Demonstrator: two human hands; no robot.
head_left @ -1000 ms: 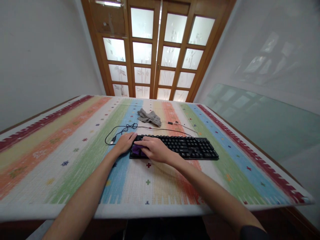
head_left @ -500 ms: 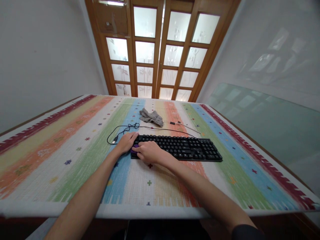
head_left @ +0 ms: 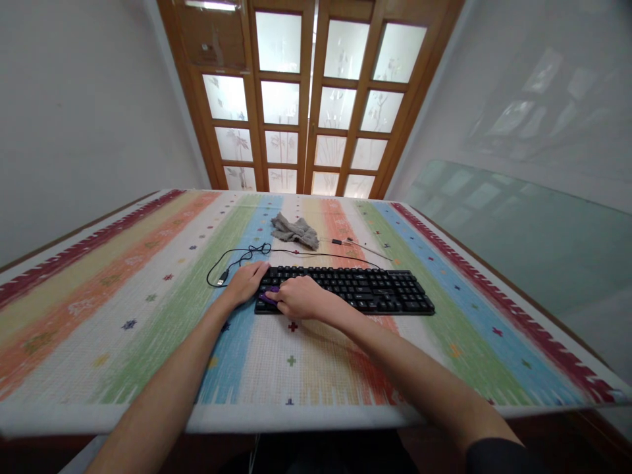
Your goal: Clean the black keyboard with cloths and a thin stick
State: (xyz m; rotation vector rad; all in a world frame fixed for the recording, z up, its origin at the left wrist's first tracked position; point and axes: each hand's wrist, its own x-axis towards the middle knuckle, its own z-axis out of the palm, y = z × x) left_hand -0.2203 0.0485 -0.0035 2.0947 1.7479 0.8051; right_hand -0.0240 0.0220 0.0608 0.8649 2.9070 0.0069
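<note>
A black keyboard (head_left: 365, 287) lies lengthwise across the striped cloth. My left hand (head_left: 246, 281) is at its left end, with the fingers gripping the upper left corner. My right hand (head_left: 300, 296) is closed over the left keys, pressing a small purple lump (head_left: 269, 295) against them. Only part of the purple lump shows beside my fingers, so its exact kind is unclear. The keyboard's cable (head_left: 237, 252) loops behind it, and its USB plug (head_left: 222, 279) rests left of my left hand.
A crumpled grey cloth (head_left: 295, 232) sits behind the keyboard. To its right are a small dark piece (head_left: 336, 241) and a thin rod (head_left: 376, 251). The striped tablecloth (head_left: 162, 316) covers the table, whose near edge runs below my forearms. Glazed wooden doors (head_left: 307, 99) stand beyond.
My right hand has shifted slightly right over the keys with the purple lump, more of which shows now. My left hand stays at the keyboard's corner. The whole view has shifted slightly.
</note>
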